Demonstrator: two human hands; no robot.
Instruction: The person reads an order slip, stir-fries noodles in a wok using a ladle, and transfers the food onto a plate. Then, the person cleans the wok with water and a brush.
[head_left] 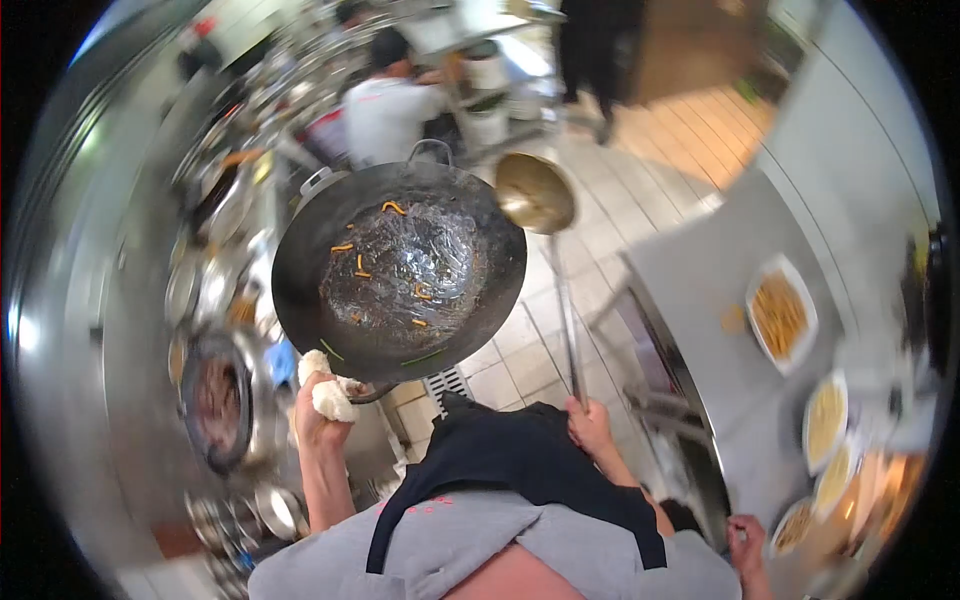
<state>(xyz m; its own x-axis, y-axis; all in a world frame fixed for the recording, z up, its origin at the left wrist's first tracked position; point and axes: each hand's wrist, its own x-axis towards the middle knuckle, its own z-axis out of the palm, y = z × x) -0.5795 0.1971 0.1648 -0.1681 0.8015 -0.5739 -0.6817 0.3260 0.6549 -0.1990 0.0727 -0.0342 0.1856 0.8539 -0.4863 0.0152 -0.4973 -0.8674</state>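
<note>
My left hand [318,418] is wrapped around a folded white cloth [333,400] at the near handle of a large dark wok [300,265]. The wok is held up in front of me, with its inside facing me. A few orange strips and bits of green cling to its shiny, wet-looking inside. In my right hand [592,428] is the long handle of a metal ladle [537,192]. Its bowl is raised at the right rim of the wok; whether the two touch, I cannot tell.
A steel counter [690,250] on the right bears a white dish [808,325] of orange strips and several other filled dishes. Another person's hand [745,545] is at its near end. Left stands another dark pan [188,400] with brown contents. A person in white [390,115] works beyond the wok.
</note>
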